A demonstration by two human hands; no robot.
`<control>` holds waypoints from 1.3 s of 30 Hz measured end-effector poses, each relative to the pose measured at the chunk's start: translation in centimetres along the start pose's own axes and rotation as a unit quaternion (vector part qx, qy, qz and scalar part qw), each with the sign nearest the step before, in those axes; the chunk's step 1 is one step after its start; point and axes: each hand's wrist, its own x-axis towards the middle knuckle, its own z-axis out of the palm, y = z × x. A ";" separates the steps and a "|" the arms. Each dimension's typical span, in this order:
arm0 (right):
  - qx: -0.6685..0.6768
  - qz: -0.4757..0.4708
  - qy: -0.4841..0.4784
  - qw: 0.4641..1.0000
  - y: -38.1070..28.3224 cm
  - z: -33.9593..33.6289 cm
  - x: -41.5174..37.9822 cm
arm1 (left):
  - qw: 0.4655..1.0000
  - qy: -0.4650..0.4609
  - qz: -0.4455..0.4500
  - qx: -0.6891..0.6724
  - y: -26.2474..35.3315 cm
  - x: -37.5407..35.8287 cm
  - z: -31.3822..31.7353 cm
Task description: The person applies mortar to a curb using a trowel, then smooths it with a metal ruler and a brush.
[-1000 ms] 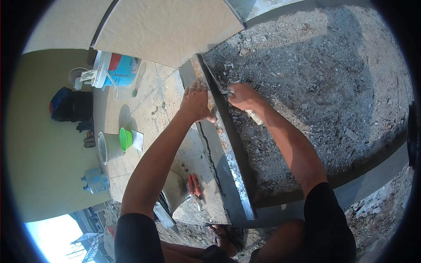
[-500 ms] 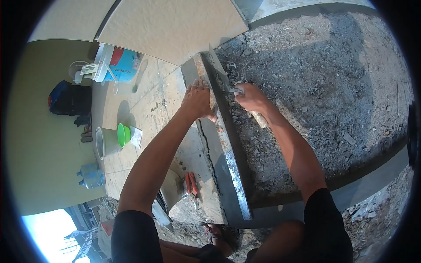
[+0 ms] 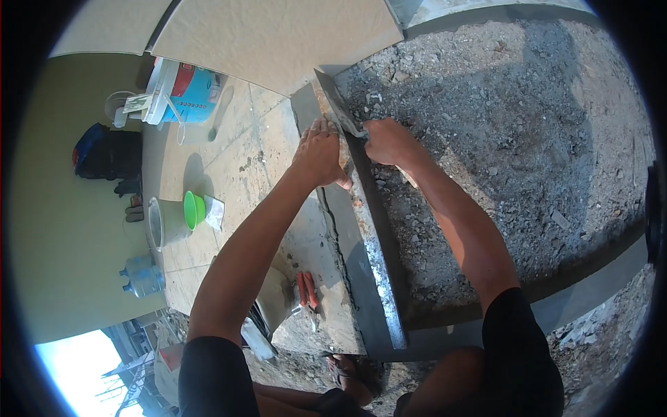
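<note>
A long rust-spotted metal straightedge (image 3: pixel 376 264) lies along the smooth grey cement top of a low curb (image 3: pixel 349 233). My left hand (image 3: pixel 321 154) bears down on its upper part, fingers across it and thumb along its right edge. On the curb's right side, my right hand (image 3: pixel 393 144) is closed round the handle of a trowel (image 3: pixel 342 111). The trowel's blade runs up against the straightedge near its far end. Part of the light-coloured handle shows below my right fist; the rest is hidden in my grip.
Rubble fill (image 3: pixel 479 160) lies right of the curb. On the left tiled floor are red-handled pliers (image 3: pixel 306 290), a green bowl (image 3: pixel 194 210), a pail (image 3: pixel 167 224) and a blue-and-white paint bucket (image 3: pixel 187 96). A large tile panel (image 3: pixel 278 42) borders the far end.
My right hand has moved slightly up and left, bringing the trowel's blade closer against the straightedge. My left hand keeps its place on the straightedge. The whole view has shifted slightly.
</note>
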 end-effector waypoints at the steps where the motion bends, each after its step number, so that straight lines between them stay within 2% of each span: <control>1: 0.002 0.004 -0.002 1.000 0.0 -0.2 0.1 | 1.000 0.012 0.005 -0.006 -0.1 0.1 0.2; 6: -0.051 -0.014 -0.025 0.998 -1.8 -2.6 -1.6 | 1.000 -0.009 0.002 0.007 0.2 0.1 -0.3; 10: -0.012 -0.003 -0.018 1.000 -2.1 -4.0 -3.7 | 1.000 -0.003 -0.007 0.000 0.3 0.1 -0.3; 13: 0.059 -0.003 0.015 0.998 0.9 -1.5 -3.0 | 1.000 -0.011 -0.005 0.007 0.3 0.2 -0.1; 20: 0.035 0.022 0.018 0.999 2.6 0.2 -0.9 | 1.000 -0.016 -0.004 0.021 0.5 0.2 -0.6; 22: 0.025 -0.021 0.052 0.998 2.7 0.2 -0.5 | 1.000 -0.014 -0.002 0.017 0.4 0.2 -0.6; 26: -0.001 0.009 -0.006 1.000 1.2 -1.2 0.0 | 1.000 -0.009 0.000 0.009 0.2 0.3 -0.2; 31: -0.057 -0.002 -0.080 0.995 0.9 -3.0 0.5 | 1.000 -0.006 0.007 0.013 -0.2 0.5 0.6; 34: -0.052 -0.031 -0.052 0.997 -0.1 -2.2 -2.7 | 1.000 -0.005 0.008 0.021 0.1 0.5 0.0; 36: -0.061 -0.023 -0.069 0.995 -1.6 -3.2 -5.7 | 1.000 -0.003 0.007 0.027 0.1 0.6 -0.1; 39: -0.009 0.044 -0.067 0.997 -0.7 -3.9 -8.4 | 1.000 -0.004 0.005 0.023 0.1 0.8 0.1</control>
